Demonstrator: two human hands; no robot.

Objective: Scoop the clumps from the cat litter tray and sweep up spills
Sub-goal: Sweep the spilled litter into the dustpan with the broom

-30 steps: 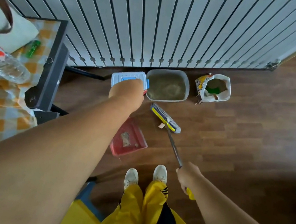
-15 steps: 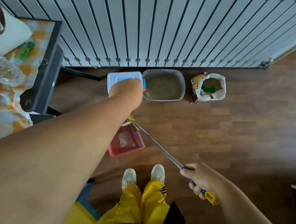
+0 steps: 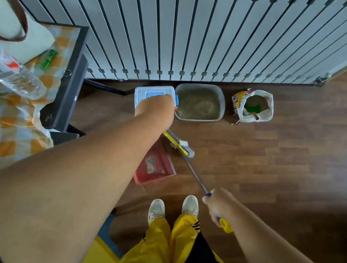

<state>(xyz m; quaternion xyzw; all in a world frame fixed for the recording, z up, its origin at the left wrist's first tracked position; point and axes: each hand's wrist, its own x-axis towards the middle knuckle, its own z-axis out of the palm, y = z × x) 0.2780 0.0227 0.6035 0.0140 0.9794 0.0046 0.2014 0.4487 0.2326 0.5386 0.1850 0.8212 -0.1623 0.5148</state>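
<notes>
I stand over a red long-handled dustpan (image 3: 157,169) that rests on the wooden floor and holds some litter bits. My left hand (image 3: 155,109) is a fist above it, and a red handle tip shows at its edge. My right hand (image 3: 217,205) grips the yellow and blue grip of the broom's metal shaft. The broom head (image 3: 180,145) touches the floor at the pan's far edge. Beyond it, a grey litter tray (image 3: 222,107) filled with litter stands against the fence.
A white box with a blue lid (image 3: 149,92) sits left of the tray. Right of the tray is an open litter bag (image 3: 239,100) with a green scoop inside. A dark table (image 3: 71,84) with a checked cloth and a water bottle (image 3: 16,76) stands on the left. The white slatted fence (image 3: 205,34) runs along the back.
The broom head swept left from the open floor to the dustpan's mouth, then drew back a little to the right. My left hand stayed over the dustpan.
</notes>
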